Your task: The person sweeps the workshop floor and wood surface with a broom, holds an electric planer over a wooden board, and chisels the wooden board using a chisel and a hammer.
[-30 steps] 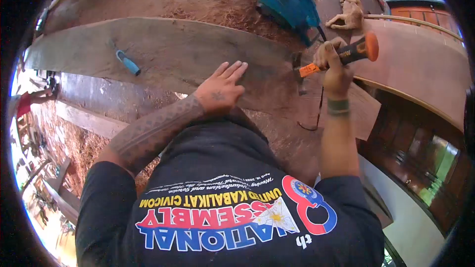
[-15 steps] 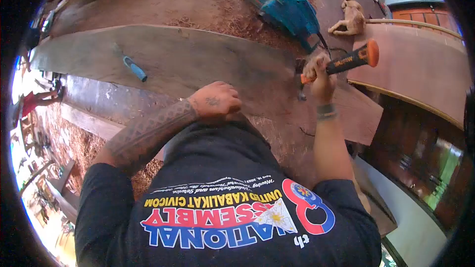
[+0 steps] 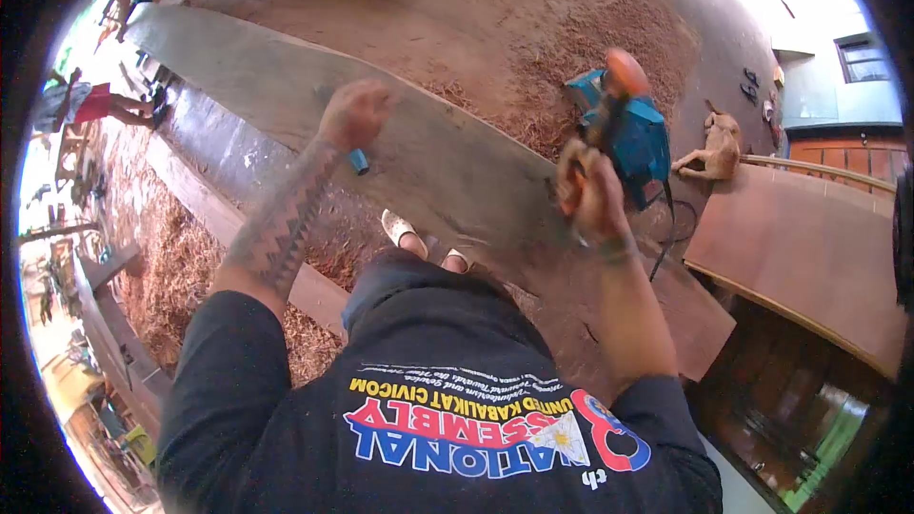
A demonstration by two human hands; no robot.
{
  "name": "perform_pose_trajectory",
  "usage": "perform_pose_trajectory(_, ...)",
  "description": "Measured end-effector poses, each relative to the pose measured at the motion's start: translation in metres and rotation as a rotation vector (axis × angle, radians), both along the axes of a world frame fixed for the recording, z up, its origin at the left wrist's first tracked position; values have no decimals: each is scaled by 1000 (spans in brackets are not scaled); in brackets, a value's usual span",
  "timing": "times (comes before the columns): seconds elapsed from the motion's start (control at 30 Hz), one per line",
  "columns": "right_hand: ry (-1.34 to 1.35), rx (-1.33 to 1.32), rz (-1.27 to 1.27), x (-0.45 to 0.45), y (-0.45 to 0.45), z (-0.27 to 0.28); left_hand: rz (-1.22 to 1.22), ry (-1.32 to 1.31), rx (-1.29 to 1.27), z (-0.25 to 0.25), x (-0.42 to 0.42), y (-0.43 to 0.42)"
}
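My right hand is wrapped round a hammer close to its head, with the black and orange handle sticking up and away. Motion blurs both, and the hammer's head is mostly hidden. Over the long wooden board, my left hand is blurred, its fingers not clear. A blue-handled tool, looking like a chisel, shows its handle end just below that wrist. The rest of it is largely covered by the hand and forearm.
A teal power planer with a cord stands beyond the board, among wood shavings. A dog lies by a brown panel at right. People are at far left. Another plank lies nearer, left of my feet.
My left hand has moved from near my lap up and left, over the blue-handled tool. My right hand still grips the hammer, its handle now tilted more upright. The head view has shifted.
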State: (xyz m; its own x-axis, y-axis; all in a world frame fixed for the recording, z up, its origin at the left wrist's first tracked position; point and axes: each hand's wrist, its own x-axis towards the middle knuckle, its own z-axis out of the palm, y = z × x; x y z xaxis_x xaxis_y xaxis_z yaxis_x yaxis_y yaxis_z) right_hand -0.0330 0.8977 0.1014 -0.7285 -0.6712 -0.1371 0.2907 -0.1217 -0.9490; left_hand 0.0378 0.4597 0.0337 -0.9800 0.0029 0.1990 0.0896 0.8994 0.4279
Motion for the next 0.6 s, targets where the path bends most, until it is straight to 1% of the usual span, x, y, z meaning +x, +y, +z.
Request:
perform_pose_trajectory(0.03,-41,34,2,-8,-28,-1,1,-2,85,-2,13,5)
perform_pose_trajectory(0.07,-83,69,3,-14,-55,-3,17,71,56,-6,26,12)
perform_pose_trajectory(0.13,36,144,66,-28,-104,12,49,211,-1,-13,45,27)
perform_pose_trajectory(0.17,39,171,91,-34,-122,11,177,69,65,-13,50,30)
perform_pose_trajectory(0.27,68,238,194,-52,-164,5,309,-117,239,6,49,28)
perform_pose_trajectory(0.33,110,254,276,-64,-183,-6,274,46,139,-15,53,21)
perform_pose_trajectory(0.37,94,311,297,-69,-192,-11,252,124,86,-27,55,18)
perform_pose_trajectory(0.47,88,491,280,-73,-210,-10,233,144,142,-22,57,18)
perform_pose_trajectory(0.57,178,546,273,-64,-230,-4,263,194,138,-27,60,17)
perform_pose_trajectory(0.6,125,536,295,-63,-237,-8,258,183,146,-27,62,16)
